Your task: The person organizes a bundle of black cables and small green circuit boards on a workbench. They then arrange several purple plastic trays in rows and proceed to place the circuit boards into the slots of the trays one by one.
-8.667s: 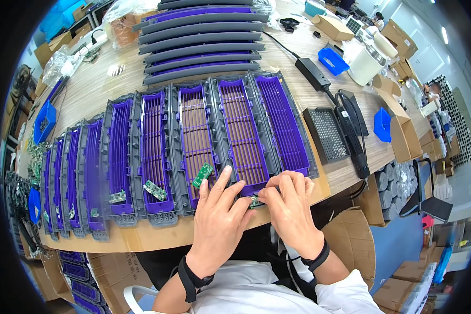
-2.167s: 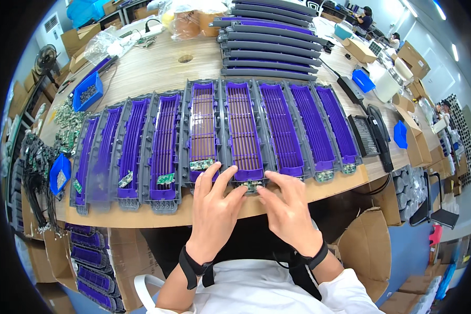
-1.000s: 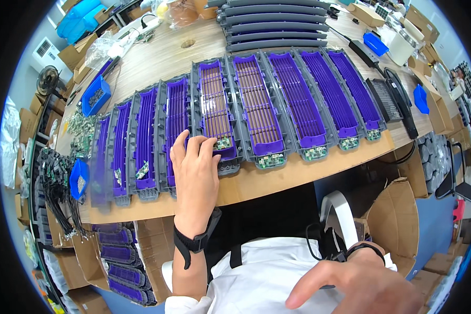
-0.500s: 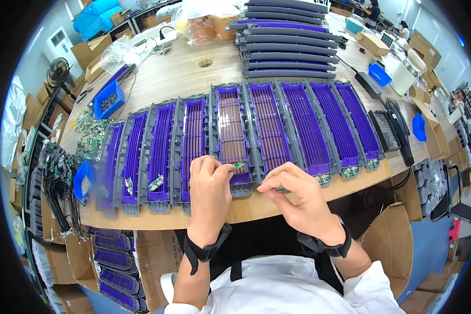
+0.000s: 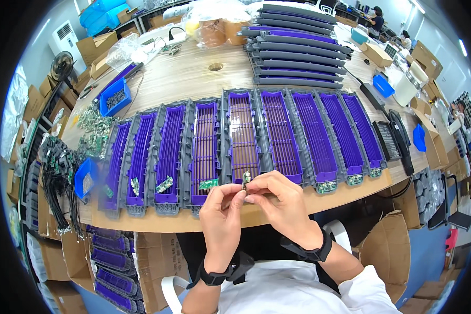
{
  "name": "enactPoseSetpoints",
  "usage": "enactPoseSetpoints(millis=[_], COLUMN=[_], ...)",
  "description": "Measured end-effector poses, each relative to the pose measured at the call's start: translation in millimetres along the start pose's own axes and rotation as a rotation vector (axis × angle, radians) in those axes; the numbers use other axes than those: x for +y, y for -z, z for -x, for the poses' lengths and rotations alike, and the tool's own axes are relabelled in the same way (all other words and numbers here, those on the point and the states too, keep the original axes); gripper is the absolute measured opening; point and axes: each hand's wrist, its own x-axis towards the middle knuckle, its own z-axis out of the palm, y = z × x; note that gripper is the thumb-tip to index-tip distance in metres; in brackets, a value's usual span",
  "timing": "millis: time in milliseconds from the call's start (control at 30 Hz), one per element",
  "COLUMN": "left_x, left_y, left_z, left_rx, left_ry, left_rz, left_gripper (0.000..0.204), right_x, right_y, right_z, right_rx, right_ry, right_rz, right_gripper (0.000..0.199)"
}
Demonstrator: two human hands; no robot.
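Observation:
Just above the near end of the middle panels I pinch a small circuit board (image 5: 246, 179), held on edge between both sets of fingertips. The fingers of my left hand (image 5: 221, 212) close on its lower left, and those of my right hand (image 5: 281, 203) on its right. Beneath lies a row of grey frames with purple slatted panels (image 5: 244, 125). Loose green boards rest on the left panels, among them one board (image 5: 209, 183) beside my left hand. At the near ends of the right panels sit more boards (image 5: 327, 187). My hands cover the near ends of the middle panels.
Left are a blue bin of small dark parts (image 5: 115, 98), a heap of boards (image 5: 93, 128), black cables (image 5: 63, 172) and another blue bin (image 5: 83, 179). Behind the row stands a stack of grey and purple panels (image 5: 298, 52). A black slotted tray (image 5: 386, 140) lies right.
My hands, apart before, have come together. The small board has been lifted from the middle panel and turned on edge. The view has shifted slightly.

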Motion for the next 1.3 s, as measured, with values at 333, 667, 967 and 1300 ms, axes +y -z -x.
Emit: enactPoseSetpoints(millis=[333, 667, 967, 1300], left_x=[0, -1, -7, -6], left_y=[13, 25, 21, 31], left_z=[19, -4, -13, -9], left_rx=[-0.109, -0.098, -0.162, -0.125], left_ry=[0.185, -0.462, -0.466, -0.455], left_rz=[0.111, -0.699, -0.761, -0.707], left_gripper=[0.013, 0.031, 0.028, 0.029], right_x=[5, 5, 14, 5], right_y=[12, 10, -1, 0], right_z=[6, 8, 10, 17], right_rx=[-0.071, -0.196, -0.101, -0.183], right_ry=[0.199, 0.312, 0.277, 0.242], right_rz=[0.246, 0.671, 0.674, 0.756], right_gripper=[0.018, 0.02, 0.015, 0.024])
